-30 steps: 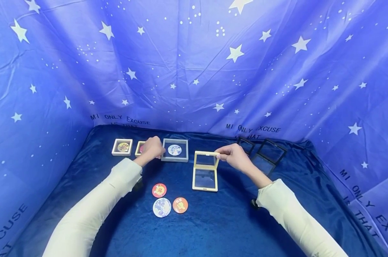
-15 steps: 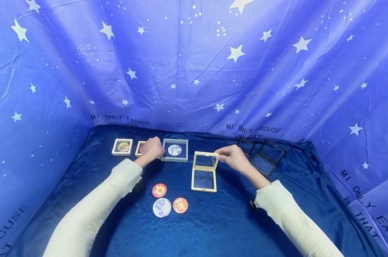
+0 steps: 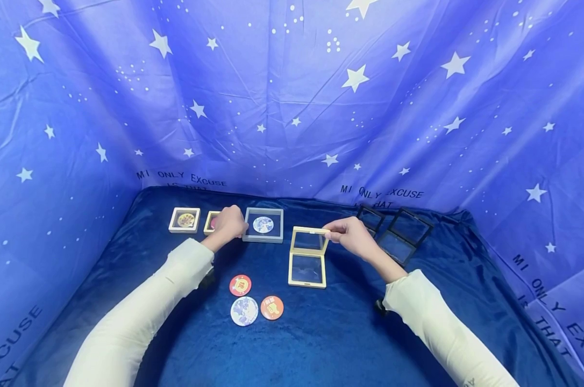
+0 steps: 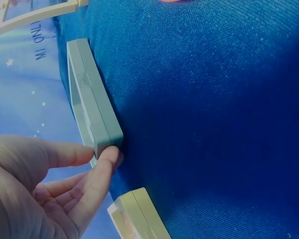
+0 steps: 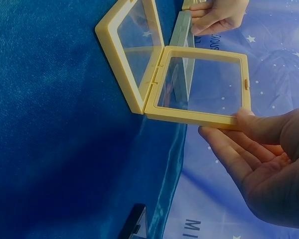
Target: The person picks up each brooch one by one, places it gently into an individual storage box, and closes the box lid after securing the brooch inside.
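Along the worktop's far edge, a frame in each of my hands

Just in from the middle of the worktop's far edge, my left hand (image 3: 229,223) pinches the grey frame (image 3: 263,240) at its left end, thumb on one side and fingertips on the other. A blue-and-white disc (image 3: 263,224) shows behind its clear panel. My right hand (image 3: 352,237) grips the cream frame (image 3: 308,251), which stands open at its hinge, to the right of the grey one. My thumb and fingers hold the upper half by its right-hand corner, and that half rises from the hinge; the lower half reaches toward the worktop's near edge. Whether it touches the blue cloth (image 3: 321,344) I cannot tell.

Toward the far left corner sits a white frame (image 3: 184,231) with a yellow disc (image 3: 186,220) in it. Between that and the grey one is a small yellowish frame (image 4: 139,211), partly hidden by my left hand from above. Two dark frames stand open toward the far right corner, the larger (image 3: 402,239) to the right of the smaller (image 3: 371,219). Nearer the near edge, left of centre, a red badge (image 3: 240,285), a blue-and-white badge (image 3: 244,311) and an orange badge (image 3: 271,308) lie close together on the cloth
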Action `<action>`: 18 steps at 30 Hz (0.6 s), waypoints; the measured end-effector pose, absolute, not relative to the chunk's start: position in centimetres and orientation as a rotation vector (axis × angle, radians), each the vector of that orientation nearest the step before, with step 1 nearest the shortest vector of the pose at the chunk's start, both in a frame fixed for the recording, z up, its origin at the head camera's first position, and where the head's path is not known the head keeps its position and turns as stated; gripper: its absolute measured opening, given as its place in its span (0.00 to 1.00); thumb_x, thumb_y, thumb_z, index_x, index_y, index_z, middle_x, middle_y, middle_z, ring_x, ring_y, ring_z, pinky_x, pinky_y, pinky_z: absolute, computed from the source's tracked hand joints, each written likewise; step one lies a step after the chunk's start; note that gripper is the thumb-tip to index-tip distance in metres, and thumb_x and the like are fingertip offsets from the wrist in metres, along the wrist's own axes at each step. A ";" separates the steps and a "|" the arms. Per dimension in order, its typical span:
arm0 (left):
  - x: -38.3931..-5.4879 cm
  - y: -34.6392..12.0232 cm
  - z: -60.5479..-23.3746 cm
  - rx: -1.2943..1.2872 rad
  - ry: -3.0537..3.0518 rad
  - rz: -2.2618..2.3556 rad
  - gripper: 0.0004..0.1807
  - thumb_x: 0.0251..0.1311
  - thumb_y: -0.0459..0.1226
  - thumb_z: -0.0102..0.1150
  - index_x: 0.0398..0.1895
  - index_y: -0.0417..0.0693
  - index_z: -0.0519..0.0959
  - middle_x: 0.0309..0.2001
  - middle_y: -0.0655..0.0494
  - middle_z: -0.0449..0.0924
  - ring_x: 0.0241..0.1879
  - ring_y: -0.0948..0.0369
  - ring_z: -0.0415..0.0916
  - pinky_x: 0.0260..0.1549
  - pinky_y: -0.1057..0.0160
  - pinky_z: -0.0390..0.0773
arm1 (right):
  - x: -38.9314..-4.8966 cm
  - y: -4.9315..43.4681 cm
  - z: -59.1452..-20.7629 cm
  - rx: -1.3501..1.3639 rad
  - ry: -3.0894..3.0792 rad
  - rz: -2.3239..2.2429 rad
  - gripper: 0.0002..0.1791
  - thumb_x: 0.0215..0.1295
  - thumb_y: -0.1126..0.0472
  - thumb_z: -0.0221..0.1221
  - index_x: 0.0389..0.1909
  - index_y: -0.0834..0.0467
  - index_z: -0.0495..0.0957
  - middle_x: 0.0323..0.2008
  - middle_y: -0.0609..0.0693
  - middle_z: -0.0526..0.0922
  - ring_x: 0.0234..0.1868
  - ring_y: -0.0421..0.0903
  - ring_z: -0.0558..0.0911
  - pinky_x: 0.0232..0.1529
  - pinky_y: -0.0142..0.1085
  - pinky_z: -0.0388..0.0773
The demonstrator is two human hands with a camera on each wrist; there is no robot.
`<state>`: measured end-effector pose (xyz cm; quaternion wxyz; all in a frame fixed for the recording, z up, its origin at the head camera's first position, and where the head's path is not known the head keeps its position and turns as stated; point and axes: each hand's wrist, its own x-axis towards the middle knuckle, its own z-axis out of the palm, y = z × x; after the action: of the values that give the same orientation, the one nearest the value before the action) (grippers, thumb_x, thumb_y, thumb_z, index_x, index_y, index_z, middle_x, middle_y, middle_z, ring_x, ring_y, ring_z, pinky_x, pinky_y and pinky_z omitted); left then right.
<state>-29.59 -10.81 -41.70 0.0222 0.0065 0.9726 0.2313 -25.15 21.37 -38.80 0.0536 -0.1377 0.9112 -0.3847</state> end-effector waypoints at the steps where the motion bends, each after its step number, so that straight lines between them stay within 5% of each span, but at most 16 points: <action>1: -29.6 -10.8 -41.7 0.019 3.013 0.717 0.19 0.56 0.33 0.61 0.07 0.48 0.77 0.12 0.55 0.80 0.20 0.56 0.82 0.20 0.63 0.74 | -25.2 21.4 -38.8 -0.417 2.768 -1.169 0.10 0.70 0.66 0.62 0.47 0.64 0.87 0.41 0.61 0.90 0.43 0.60 0.87 0.37 0.37 0.79; 9: -29.5 -11.1 -41.0 -0.018 3.014 0.716 0.16 0.53 0.35 0.64 0.08 0.49 0.79 0.12 0.56 0.79 0.22 0.54 0.82 0.16 0.62 0.71 | -25.3 21.4 -38.8 -0.418 2.759 -1.165 0.10 0.71 0.66 0.61 0.48 0.64 0.86 0.42 0.61 0.90 0.45 0.61 0.87 0.39 0.40 0.81; 15: -29.3 -11.3 -39.8 0.070 3.057 0.739 0.26 0.53 0.34 0.65 0.04 0.54 0.63 0.08 0.63 0.59 0.13 0.63 0.59 0.13 0.67 0.56 | -25.1 21.3 -38.6 -0.405 2.755 -1.166 0.10 0.71 0.65 0.61 0.48 0.64 0.86 0.43 0.62 0.89 0.44 0.59 0.87 0.38 0.39 0.80; 18: -28.6 -10.9 -38.9 0.119 3.045 0.733 0.26 0.55 0.36 0.66 0.05 0.53 0.64 0.09 0.63 0.58 0.14 0.64 0.55 0.13 0.67 0.53 | -25.2 21.4 -38.6 -0.390 2.753 -1.166 0.10 0.71 0.65 0.61 0.48 0.64 0.86 0.43 0.61 0.90 0.44 0.59 0.87 0.41 0.42 0.82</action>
<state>-28.62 -10.93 -38.92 0.0037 0.0379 0.9715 0.2338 -25.17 21.36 -38.55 0.0631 -0.1290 0.9113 -0.3858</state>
